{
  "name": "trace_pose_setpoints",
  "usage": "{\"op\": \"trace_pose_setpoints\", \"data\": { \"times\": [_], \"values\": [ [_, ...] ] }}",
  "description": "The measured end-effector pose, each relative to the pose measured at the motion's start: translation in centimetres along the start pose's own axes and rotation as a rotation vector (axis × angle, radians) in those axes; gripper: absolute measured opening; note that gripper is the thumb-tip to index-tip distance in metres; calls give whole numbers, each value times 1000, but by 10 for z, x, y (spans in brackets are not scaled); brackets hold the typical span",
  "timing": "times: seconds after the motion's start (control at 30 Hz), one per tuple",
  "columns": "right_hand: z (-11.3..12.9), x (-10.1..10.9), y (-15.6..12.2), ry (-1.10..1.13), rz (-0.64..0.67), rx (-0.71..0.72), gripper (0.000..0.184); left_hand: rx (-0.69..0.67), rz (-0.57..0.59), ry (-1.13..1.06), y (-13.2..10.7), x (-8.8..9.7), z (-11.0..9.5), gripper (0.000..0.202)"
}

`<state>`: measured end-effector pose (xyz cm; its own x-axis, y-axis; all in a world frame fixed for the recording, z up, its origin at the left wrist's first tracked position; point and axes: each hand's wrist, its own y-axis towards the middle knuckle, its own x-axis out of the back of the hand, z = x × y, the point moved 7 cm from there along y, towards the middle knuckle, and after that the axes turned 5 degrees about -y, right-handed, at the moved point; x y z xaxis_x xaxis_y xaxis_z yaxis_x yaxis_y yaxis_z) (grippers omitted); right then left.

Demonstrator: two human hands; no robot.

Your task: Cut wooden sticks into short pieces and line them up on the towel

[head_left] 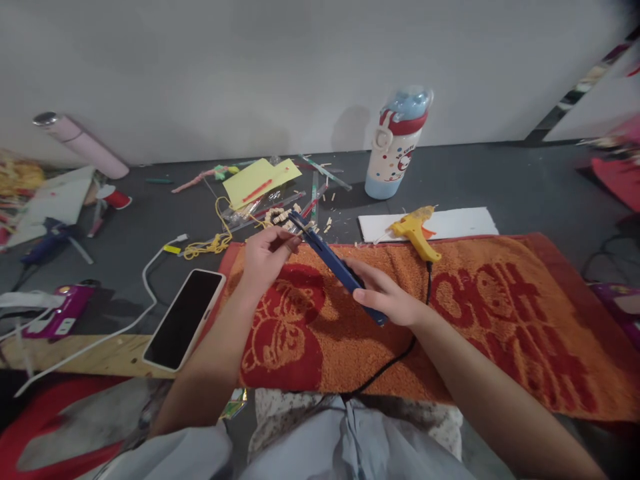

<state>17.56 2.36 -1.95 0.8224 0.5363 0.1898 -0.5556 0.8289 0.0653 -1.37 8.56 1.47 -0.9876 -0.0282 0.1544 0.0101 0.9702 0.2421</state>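
My right hand (383, 293) is wrapped around the lower half of a long, narrow blue tool (333, 259), which slants up and to the left above the towel. The tool's exact kind does not show clearly. At its upper end, my left hand (270, 257) is closed in a pinch, thumb against fingers. A small pale piece seems to show near those fingertips, but it is too small to name. Just beyond the tool's tip lie several short pale pieces (329, 225) on the dark table. An orange and red towel (360, 353) lies under both hands.
A yellow glue gun (417, 230) rests on a white board (470, 221), its black cord crossing the towel. Behind stands a water bottle (397, 147). On the left are a phone (185, 320), a white cable (147, 287), yellow string (210, 245) and a blue glue gun (47, 241).
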Motion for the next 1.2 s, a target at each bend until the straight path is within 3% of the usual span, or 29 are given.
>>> {"op": "trace_pose_setpoints", "data": {
  "times": [0.37, 0.63, 0.83, 1.2],
  "values": [
    [4, -3, 2, 120, 60, -22, 61, 2, -2, 9, -3, -2, -6, 35],
    [-7, 1, 0, -154, -86, 12, 66, -52, -73, 157, -5, 1, -12, 25],
    [-6, 4, 1, -316, -113, 65, 62, -123, -94, 287, -7, 2, -21, 20],
    [1, 2, 1, -310, -101, 17, 49, -209, -137, 461, -10, 5, -18, 14]
  ]
}}
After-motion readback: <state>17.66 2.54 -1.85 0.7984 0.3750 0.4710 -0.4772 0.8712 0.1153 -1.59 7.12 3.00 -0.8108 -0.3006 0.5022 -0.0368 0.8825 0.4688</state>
